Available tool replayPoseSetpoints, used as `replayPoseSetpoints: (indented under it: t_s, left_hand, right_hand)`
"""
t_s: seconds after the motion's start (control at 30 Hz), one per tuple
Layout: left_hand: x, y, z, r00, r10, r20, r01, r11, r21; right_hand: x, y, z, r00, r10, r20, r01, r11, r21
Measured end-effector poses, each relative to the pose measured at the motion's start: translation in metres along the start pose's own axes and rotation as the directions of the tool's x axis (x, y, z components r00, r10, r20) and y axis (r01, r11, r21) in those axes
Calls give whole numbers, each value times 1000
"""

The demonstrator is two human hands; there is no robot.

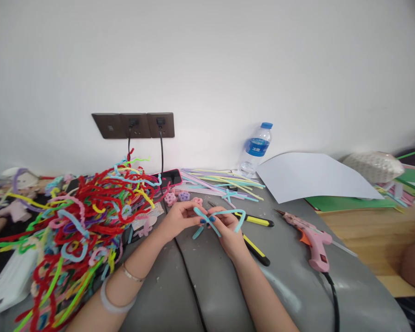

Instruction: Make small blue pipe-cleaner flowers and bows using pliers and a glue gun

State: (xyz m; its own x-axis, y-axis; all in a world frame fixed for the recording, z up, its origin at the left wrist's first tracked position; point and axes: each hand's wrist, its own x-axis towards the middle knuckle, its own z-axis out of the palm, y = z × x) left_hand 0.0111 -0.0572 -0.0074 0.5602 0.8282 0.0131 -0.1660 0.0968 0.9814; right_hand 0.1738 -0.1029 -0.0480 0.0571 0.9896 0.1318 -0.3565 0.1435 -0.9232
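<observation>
My left hand and my right hand meet near the middle of the grey table. Both pinch a light-blue pipe cleaner, bent into a crossed shape with loops and loose ends. A long loop of it sticks out past my right fingers. Partly behind my right hand lie yellow-and-black pliers, their jaws near the fingertips. Small pink and purple pipe-cleaner flowers rest just behind my left hand. Another small light-blue bent piece lies beyond my fingers.
A tangled heap of coloured pipe cleaners covers the left. Straight pipe cleaners, a water bottle and white paper are along the wall. A pink glue gun lies right. A black cable crosses the table.
</observation>
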Motion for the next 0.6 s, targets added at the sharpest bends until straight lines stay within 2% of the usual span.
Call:
replayPoseSetpoints:
  t_s: [0.13,0.37,0.6]
  left_hand:
    - [1,-1,-2,1000,14,1,-14,998,57]
    - [0,-1,-4,996,81,44,-90,958,274]
    - [-4,6,-3,980,172,96,-197,864,464]
  right_hand:
    - [1,1,0,1000,-1,-8,1,1000,26]
    - [2,3,-1,1000,15,-12,-15,999,44]
    - [3,4,-1,1000,-8,8,8,1000,21]
